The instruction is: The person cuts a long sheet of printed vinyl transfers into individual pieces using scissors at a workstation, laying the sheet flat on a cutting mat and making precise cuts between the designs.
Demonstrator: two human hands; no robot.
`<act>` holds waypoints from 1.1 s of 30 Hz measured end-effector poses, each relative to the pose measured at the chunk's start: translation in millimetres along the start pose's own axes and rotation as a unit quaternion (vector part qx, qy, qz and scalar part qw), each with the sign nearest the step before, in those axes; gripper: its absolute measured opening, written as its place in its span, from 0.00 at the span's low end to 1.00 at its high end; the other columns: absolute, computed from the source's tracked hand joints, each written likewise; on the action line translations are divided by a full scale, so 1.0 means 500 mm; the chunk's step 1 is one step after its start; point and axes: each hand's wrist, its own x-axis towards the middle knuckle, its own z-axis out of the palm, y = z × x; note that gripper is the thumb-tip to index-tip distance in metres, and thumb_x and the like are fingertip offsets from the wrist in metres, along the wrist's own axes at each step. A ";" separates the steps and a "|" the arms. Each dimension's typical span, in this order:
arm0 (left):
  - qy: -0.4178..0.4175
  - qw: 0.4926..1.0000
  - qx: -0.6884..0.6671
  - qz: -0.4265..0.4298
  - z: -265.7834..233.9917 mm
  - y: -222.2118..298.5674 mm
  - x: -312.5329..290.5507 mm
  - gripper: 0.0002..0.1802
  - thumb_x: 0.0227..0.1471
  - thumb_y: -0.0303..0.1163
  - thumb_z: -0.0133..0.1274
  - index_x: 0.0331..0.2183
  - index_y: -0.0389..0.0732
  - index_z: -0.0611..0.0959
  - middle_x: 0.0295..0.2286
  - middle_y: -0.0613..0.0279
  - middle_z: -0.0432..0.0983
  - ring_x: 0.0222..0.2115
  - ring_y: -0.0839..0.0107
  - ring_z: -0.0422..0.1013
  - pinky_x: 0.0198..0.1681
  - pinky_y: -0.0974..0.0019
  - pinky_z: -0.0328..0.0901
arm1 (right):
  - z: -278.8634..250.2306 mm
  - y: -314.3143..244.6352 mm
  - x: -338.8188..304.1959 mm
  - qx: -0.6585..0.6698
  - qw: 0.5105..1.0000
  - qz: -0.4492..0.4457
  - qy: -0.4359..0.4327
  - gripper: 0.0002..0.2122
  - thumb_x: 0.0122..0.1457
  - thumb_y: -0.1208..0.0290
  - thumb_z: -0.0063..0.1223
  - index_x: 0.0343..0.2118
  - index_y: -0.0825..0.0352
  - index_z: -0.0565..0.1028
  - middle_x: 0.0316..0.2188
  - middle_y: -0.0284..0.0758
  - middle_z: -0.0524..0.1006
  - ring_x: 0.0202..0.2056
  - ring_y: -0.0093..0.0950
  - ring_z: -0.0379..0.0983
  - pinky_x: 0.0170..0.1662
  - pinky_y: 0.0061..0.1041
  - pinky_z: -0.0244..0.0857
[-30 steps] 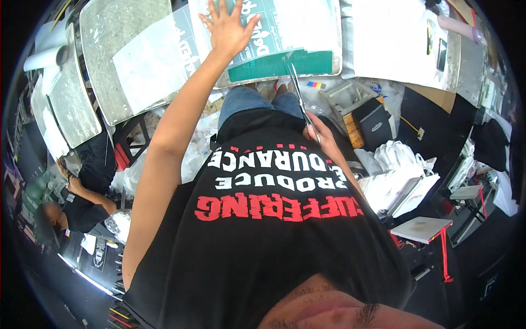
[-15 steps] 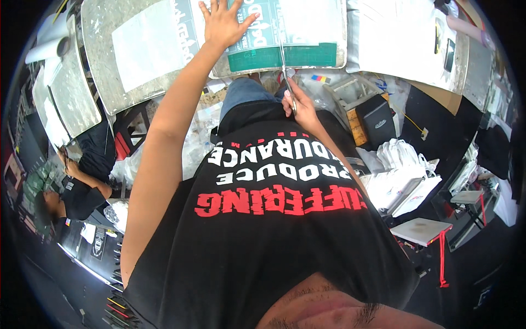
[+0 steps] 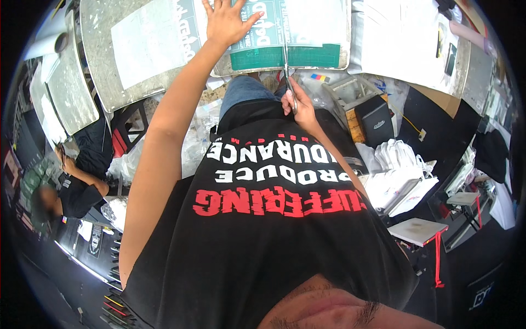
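My left hand (image 3: 226,26) lies flat with fingers spread on a translucent printed sheet (image 3: 253,39) on the work surface. Under that sheet, a green cutting mat (image 3: 315,56) shows along the near edge. My right hand (image 3: 300,104) grips the handles of long metal scissors (image 3: 285,67). Their blades point away from me and reach over the mat's near edge into the sheet. To the left of my left hand, a pale sheet (image 3: 143,46) with print along its right side rests on a grey board.
White cloth (image 3: 395,41) covers the board on the right. Below it stand a wooden frame (image 3: 350,93) and a black box (image 3: 375,122). A stack of white bags (image 3: 397,164) is at my right. Another person (image 3: 76,189) works at far left, beside more boards (image 3: 71,98).
The view has shifted slightly. My left hand still presses the sheet, and my right hand keeps the scissors in nearly the same place.
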 end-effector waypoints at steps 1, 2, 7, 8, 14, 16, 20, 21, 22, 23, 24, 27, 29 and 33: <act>0.000 1.000 -0.002 -0.002 0.001 0.000 0.000 0.43 0.48 0.57 0.55 0.62 0.50 0.65 0.64 0.40 0.45 0.65 0.40 0.42 0.65 0.34 0.33 | -0.001 0.002 0.000 -0.001 1.000 0.000 -0.001 0.30 0.65 0.65 0.50 0.67 0.65 0.52 0.23 0.29 0.67 0.24 0.17 0.62 0.27 0.19 0.60; 0.000 1.000 -0.003 -0.001 0.002 -0.001 0.000 0.43 0.48 0.57 0.55 0.62 0.50 0.65 0.64 0.40 0.45 0.65 0.40 0.42 0.65 0.34 0.33 | -0.002 0.004 0.001 0.000 1.000 0.000 0.000 0.30 0.65 0.65 0.50 0.67 0.65 0.52 0.23 0.29 0.67 0.24 0.17 0.62 0.27 0.19 0.60; -0.001 1.000 -0.003 0.001 0.002 -0.001 0.000 0.43 0.48 0.58 0.54 0.62 0.50 0.65 0.64 0.40 0.44 0.65 0.41 0.41 0.65 0.34 0.33 | 0.004 0.000 0.002 -0.005 1.000 0.013 0.013 0.30 0.65 0.67 0.50 0.67 0.64 0.52 0.23 0.28 0.67 0.24 0.17 0.62 0.27 0.18 0.60; -0.002 1.000 -0.004 0.001 0.002 -0.001 -0.001 0.43 0.48 0.58 0.54 0.62 0.50 0.65 0.64 0.40 0.44 0.65 0.41 0.41 0.65 0.34 0.33 | 0.004 0.002 0.001 -0.004 1.000 0.013 0.014 0.30 0.65 0.67 0.50 0.67 0.64 0.52 0.23 0.28 0.67 0.24 0.17 0.62 0.27 0.18 0.60; -0.001 1.000 -0.002 0.002 0.001 -0.003 0.004 0.43 0.49 0.59 0.53 0.62 0.51 0.65 0.64 0.41 0.44 0.65 0.42 0.41 0.65 0.35 0.33 | 0.011 -0.003 0.003 -0.002 1.000 0.019 0.011 0.29 0.65 0.70 0.50 0.66 0.65 0.54 0.21 0.28 0.67 0.21 0.17 0.62 0.24 0.19 0.60; -0.010 1.000 0.006 -0.004 0.001 -0.002 0.002 0.43 0.49 0.59 0.53 0.63 0.51 0.64 0.65 0.41 0.44 0.65 0.42 0.41 0.65 0.35 0.32 | 0.021 -0.010 0.005 -0.002 0.999 0.010 0.031 0.28 0.65 0.70 0.50 0.66 0.65 0.55 0.21 0.29 0.67 0.21 0.17 0.62 0.23 0.19 0.60; 0.002 1.000 0.009 0.002 0.000 -0.001 0.002 0.43 0.49 0.58 0.52 0.63 0.51 0.64 0.65 0.41 0.43 0.65 0.42 0.41 0.65 0.35 0.31 | 0.023 -0.046 0.035 -0.015 1.000 -0.015 0.020 0.29 0.64 0.70 0.52 0.66 0.65 0.55 0.21 0.28 0.68 0.21 0.18 0.62 0.23 0.19 0.60; -0.003 1.000 0.010 0.000 -0.001 0.000 0.001 0.43 0.49 0.58 0.53 0.63 0.51 0.64 0.65 0.41 0.43 0.65 0.42 0.41 0.65 0.35 0.31 | 0.026 -0.047 0.034 -0.015 0.999 -0.006 0.028 0.29 0.64 0.70 0.52 0.66 0.65 0.56 0.20 0.28 0.68 0.21 0.18 0.63 0.23 0.19 0.60; -0.006 1.000 0.011 -0.003 -0.003 -0.001 0.001 0.44 0.49 0.58 0.53 0.63 0.51 0.64 0.65 0.41 0.43 0.65 0.42 0.41 0.65 0.35 0.31 | 0.029 -0.049 0.035 -0.016 0.999 0.002 0.034 0.29 0.64 0.70 0.52 0.66 0.65 0.56 0.20 0.28 0.67 0.21 0.17 0.63 0.23 0.19 0.60; -0.003 1.000 0.012 -0.005 -0.001 -0.003 0.002 0.44 0.49 0.58 0.53 0.63 0.51 0.64 0.65 0.41 0.43 0.65 0.42 0.41 0.65 0.35 0.31 | 0.030 -0.049 0.035 -0.017 0.999 0.000 0.032 0.29 0.64 0.70 0.52 0.66 0.65 0.56 0.20 0.28 0.67 0.21 0.17 0.63 0.23 0.19 0.60; 0.001 1.000 0.008 -0.001 0.003 -0.005 0.002 0.44 0.49 0.58 0.53 0.63 0.51 0.63 0.65 0.41 0.44 0.65 0.42 0.41 0.65 0.35 0.31 | 0.030 -0.047 0.034 -0.020 0.999 -0.005 0.041 0.28 0.64 0.69 0.53 0.65 0.65 0.58 0.20 0.28 0.67 0.20 0.17 0.62 0.22 0.19 0.60; -0.002 1.000 0.000 -0.003 -0.001 -0.003 0.000 0.44 0.48 0.57 0.54 0.63 0.51 0.63 0.65 0.41 0.44 0.65 0.41 0.41 0.65 0.35 0.32 | 0.033 -0.061 0.031 -0.036 0.998 -0.004 0.059 0.27 0.63 0.68 0.54 0.64 0.65 0.61 0.19 0.27 0.67 0.19 0.17 0.62 0.21 0.19 0.59; -0.007 1.000 -0.005 -0.006 -0.003 -0.002 0.002 0.44 0.48 0.56 0.54 0.63 0.51 0.63 0.65 0.41 0.44 0.65 0.41 0.41 0.65 0.35 0.32 | 0.032 -0.070 0.033 -0.048 0.996 -0.001 0.070 0.26 0.63 0.68 0.54 0.63 0.65 0.62 0.19 0.27 0.67 0.19 0.17 0.62 0.21 0.18 0.59; -0.005 1.000 -0.020 -0.006 -0.004 -0.002 0.001 0.43 0.48 0.56 0.55 0.63 0.52 0.63 0.65 0.41 0.44 0.65 0.41 0.41 0.65 0.35 0.32 | 0.028 -0.072 0.047 -0.057 0.996 -0.029 0.070 0.25 0.62 0.67 0.55 0.62 0.66 0.64 0.18 0.28 0.67 0.18 0.17 0.63 0.20 0.19 0.58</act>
